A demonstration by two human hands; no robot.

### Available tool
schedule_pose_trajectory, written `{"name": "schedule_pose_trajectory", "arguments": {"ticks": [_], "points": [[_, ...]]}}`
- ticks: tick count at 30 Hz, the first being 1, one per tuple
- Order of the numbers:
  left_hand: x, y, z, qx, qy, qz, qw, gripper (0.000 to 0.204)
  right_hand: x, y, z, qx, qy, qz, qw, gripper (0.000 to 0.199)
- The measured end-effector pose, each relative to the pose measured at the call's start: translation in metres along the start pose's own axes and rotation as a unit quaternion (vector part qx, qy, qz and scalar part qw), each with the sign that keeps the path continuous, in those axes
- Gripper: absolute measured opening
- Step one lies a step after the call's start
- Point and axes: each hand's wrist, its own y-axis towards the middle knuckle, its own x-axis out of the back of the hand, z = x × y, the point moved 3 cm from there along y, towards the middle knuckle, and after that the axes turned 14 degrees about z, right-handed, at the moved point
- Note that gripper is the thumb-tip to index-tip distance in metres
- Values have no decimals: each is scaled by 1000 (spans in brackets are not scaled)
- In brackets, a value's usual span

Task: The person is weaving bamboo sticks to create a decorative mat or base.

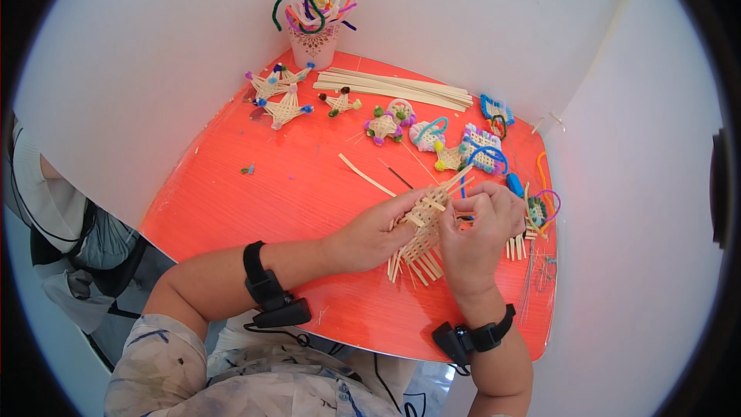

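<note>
A half-woven piece of pale, flat strips is held up over the red table, its loose strip ends fanning out at the lower edge and poking out at the top. My left hand is closed on its left side, the thumb lying along the upper part. At the right edge of the weave, my right hand pinches with bent fingers; which strip sits between the fingertips is hidden. A blue pipe cleaner curves just beyond my right hand.
Star-shaped woven pieces with coloured tips lie at the far left. Behind them stands a pink pot of pipe cleaners. A bundle of flat strips lies along the back. Small woven baskets sit far right. White partitions enclose the table.
</note>
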Motion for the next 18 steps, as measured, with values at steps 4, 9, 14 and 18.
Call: {"name": "schedule_pose_trajectory", "arguments": {"ticks": [4,9,14,18], "points": [[-1,1,-5,-2,-26,6,1000,48,0,0,2,5,-3,-8,1000,19],[2,1,-3,21,-13,29,999,55,1,0,2,9,-7,-8,1000,19],[4,1,-2,21,-45,20,999,56,0,1,1,14,-4,-11,1000,19],[6,2,-5,40,-33,-2,999,56,1,1,1,10,-10,-17,1000,18]]}}
